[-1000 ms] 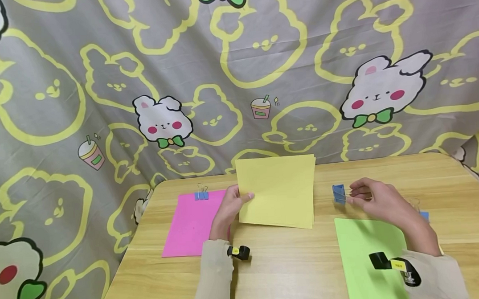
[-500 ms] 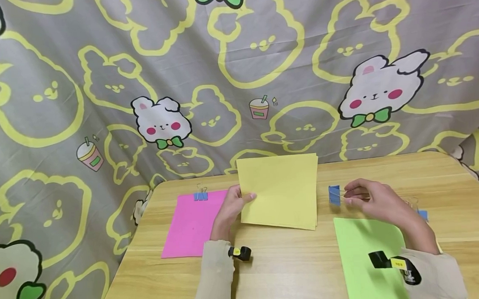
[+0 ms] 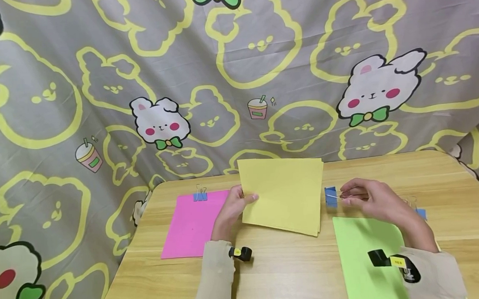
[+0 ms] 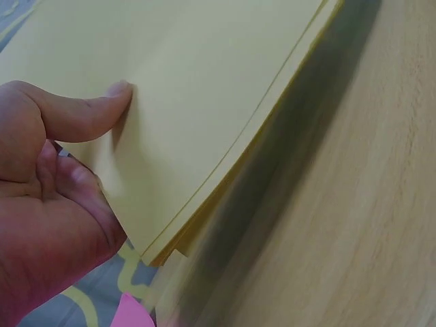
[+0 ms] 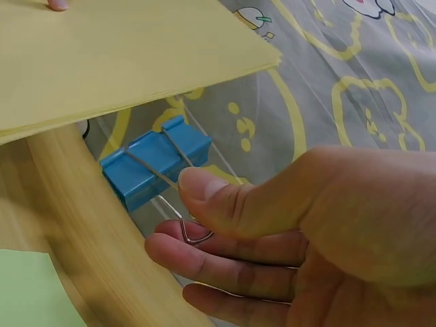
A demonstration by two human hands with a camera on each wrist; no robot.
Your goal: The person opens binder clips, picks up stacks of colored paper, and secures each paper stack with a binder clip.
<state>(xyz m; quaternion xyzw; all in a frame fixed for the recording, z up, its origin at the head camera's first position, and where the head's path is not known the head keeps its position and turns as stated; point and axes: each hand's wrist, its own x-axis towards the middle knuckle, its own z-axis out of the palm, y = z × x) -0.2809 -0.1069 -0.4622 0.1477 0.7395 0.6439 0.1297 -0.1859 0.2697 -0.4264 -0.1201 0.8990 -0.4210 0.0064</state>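
Observation:
My left hand [image 3: 235, 208] grips a stack of yellow paper [image 3: 283, 192] by its left edge, thumb on the front face, and holds it tilted up off the table. In the left wrist view the sheets' lower edges [image 4: 231, 146] look slightly offset. My right hand [image 3: 372, 198] pinches the wire handles of a blue binder clip [image 5: 157, 163] between thumb and fingers. In the head view that clip stands just right of the paper's right edge, apart from it.
Pink paper [image 3: 186, 227] with a blue binder clip [image 3: 200, 196] on its top edge lies at left. Green paper [image 3: 368, 251] lies under my right forearm. Another blue clip [image 3: 421, 214] shows behind that wrist. A patterned curtain [image 3: 219, 56] hangs behind the wooden table [image 3: 277, 272].
The binder clip in my right hand has moved slightly left, nearer the yellow paper. The paper's right edge has shifted right and turned a little downward. My left hand keeps its grip.

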